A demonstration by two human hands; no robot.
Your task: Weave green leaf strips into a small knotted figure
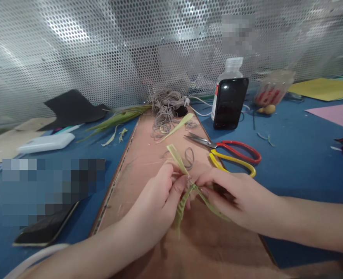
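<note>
Between my two hands is a bundle of pale green leaf strips [182, 207], joined near the fingertips, with one strip pointing up and others hanging down. My left hand [167, 190] pinches the bundle from the left. From the right, my right hand [232, 192] closes its fingers at the same joint, beside a strip that runs under its palm. A small loop of grey cord [189, 158] lies just beyond the fingertips. Scissors [232, 153] with one red and one yellow handle rest to the right, blades pointing left.
Beneath my hands is a brown cardboard strip [125, 186] on a blue table [299, 155]. At its far end sits a tangle of grey cord [167, 104], near a loose leaf strip [179, 126]. A black phone [231, 104] leans on a clear bottle [233, 66] before a perforated metal screen [116, 58].
</note>
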